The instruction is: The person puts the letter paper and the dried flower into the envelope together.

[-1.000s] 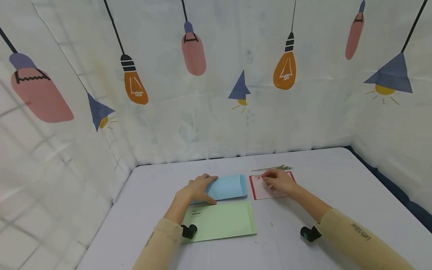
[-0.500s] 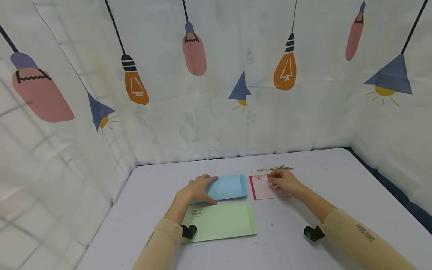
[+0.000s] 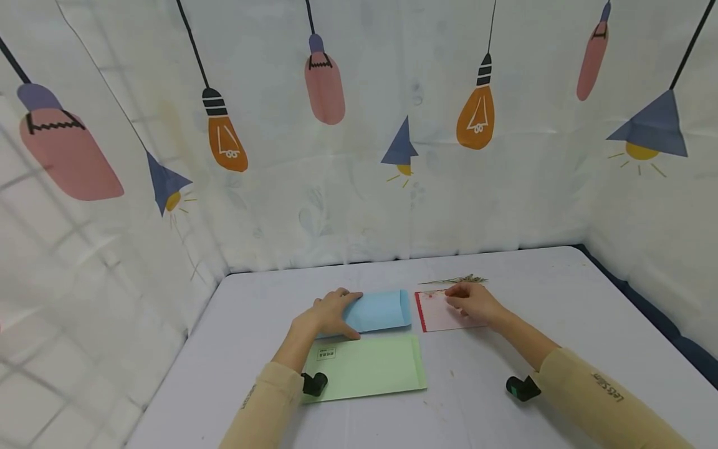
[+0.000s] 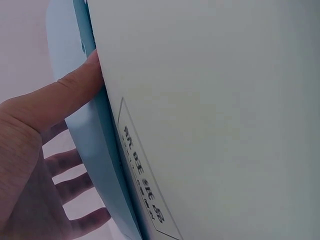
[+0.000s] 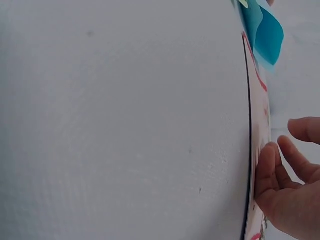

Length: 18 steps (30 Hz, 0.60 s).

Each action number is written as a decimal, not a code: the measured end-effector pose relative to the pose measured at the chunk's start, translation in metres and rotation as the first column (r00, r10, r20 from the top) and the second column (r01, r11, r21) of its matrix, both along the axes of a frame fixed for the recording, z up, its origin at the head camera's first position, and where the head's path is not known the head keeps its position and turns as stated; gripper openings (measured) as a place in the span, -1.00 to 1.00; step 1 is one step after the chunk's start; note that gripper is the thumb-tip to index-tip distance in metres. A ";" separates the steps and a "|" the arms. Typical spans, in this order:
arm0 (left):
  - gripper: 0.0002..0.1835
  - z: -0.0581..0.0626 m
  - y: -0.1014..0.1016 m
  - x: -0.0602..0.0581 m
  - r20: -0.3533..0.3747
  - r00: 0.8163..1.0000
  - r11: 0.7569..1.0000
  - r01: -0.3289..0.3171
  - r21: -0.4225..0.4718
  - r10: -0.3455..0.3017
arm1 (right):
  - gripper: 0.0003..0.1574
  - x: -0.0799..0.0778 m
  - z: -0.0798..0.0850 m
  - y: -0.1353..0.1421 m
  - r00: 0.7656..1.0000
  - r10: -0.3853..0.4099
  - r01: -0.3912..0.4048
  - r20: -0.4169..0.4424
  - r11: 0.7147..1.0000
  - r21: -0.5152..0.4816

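Observation:
A light blue envelope (image 3: 381, 311) lies flat on the table, and my left hand (image 3: 332, 313) rests spread across its left part. In the left wrist view the thumb (image 4: 75, 92) reaches to the seam between the blue envelope and the pale green envelope (image 3: 373, 368) in front of it. My right hand (image 3: 472, 302) is over a pink card with red edging (image 3: 434, 315), to the right of the blue envelope. Its fingers (image 5: 267, 165) bend loosely against the card in the right wrist view, the thumb apart from them. The hand covers the card's right part.
A dried flower sprig (image 3: 451, 280) lies just behind the pink card. The white table (image 3: 269, 293) ends at a cloth wall (image 3: 359, 212) printed with lamps. Black wrist cameras (image 3: 521, 388) stick out from both sleeves.
My right hand has shifted slightly right along the pink card, mostly in the first half second. My left hand, both envelopes and the sprig have stayed in place.

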<state>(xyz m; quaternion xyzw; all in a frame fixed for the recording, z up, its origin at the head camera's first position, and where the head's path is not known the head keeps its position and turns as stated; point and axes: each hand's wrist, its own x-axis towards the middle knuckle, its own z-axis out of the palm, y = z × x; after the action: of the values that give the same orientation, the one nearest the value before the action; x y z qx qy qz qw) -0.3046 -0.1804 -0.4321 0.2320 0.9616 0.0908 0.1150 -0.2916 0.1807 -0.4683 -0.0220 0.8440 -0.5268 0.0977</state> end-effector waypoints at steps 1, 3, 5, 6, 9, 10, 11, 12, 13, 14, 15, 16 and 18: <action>0.04 -0.001 0.000 0.000 -0.002 1.000 1.000 0.001 0.000 -0.001 | -0.59 0.000 0.000 0.000 1.000 0.000 0.000 -0.001 1.000 0.005; 0.05 -0.002 0.000 -0.001 -0.004 1.000 1.000 0.003 -0.004 -0.003 | -0.58 0.001 0.001 -0.001 1.000 0.005 -0.005 -0.007 1.000 0.023; 0.05 -0.002 0.000 -0.002 -0.006 1.000 1.000 0.003 -0.005 -0.003 | -0.57 0.001 0.002 -0.001 1.000 0.012 -0.012 -0.017 0.999 0.045; 0.05 -0.003 0.000 -0.002 -0.005 1.000 1.000 0.005 -0.005 -0.005 | -0.57 0.001 0.002 -0.002 1.000 0.018 -0.017 -0.024 0.998 0.060; 0.05 -0.002 0.000 -0.001 0.002 1.000 1.000 0.007 0.000 -0.007 | -0.55 0.000 0.002 -0.001 0.998 0.031 -0.025 -0.054 0.993 0.112; 0.05 -0.002 0.000 -0.001 0.005 1.000 1.000 0.007 0.001 -0.007 | -0.54 0.000 0.002 0.001 0.998 0.034 -0.026 -0.061 0.991 0.128; 0.05 -0.002 0.000 0.000 0.007 1.000 1.000 0.008 0.001 -0.008 | -0.54 0.000 0.002 0.002 0.997 0.032 -0.022 -0.068 0.989 0.143; 0.05 -0.002 0.000 0.000 0.009 1.000 1.000 0.007 0.002 -0.007 | -0.53 0.000 0.002 0.004 0.997 0.033 -0.021 -0.074 0.987 0.159; 0.04 -0.002 0.000 0.000 0.010 1.000 1.000 0.007 0.002 -0.007 | -0.52 -0.001 0.002 0.006 0.996 0.030 -0.016 -0.080 0.985 0.173; 0.05 -0.002 0.000 0.000 0.010 1.000 1.000 0.006 -0.003 -0.006 | -0.51 -0.002 0.003 0.009 0.996 0.034 -0.018 -0.088 0.983 0.185; 0.05 -0.002 0.000 0.000 0.010 1.000 1.000 0.004 -0.006 -0.004 | -0.51 -0.003 0.002 0.012 0.995 0.032 -0.014 -0.090 0.981 0.192; 0.05 -0.002 0.000 0.000 0.009 1.000 1.000 0.002 -0.008 -0.002 | -0.49 -0.004 0.003 0.015 0.995 0.034 -0.015 -0.092 0.981 0.194; 0.05 -0.001 0.000 -0.001 0.008 1.000 1.000 -0.001 -0.009 0.001 | -0.48 -0.005 0.003 0.021 0.995 0.034 -0.015 -0.093 0.981 0.195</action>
<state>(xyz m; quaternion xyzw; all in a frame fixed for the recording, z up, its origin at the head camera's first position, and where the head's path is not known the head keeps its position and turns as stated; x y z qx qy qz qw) -0.3054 -0.1806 -0.4336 0.2306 0.9617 0.0876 0.1197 -0.2969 0.2014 -0.4652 -0.0481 0.8947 -0.4392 0.0652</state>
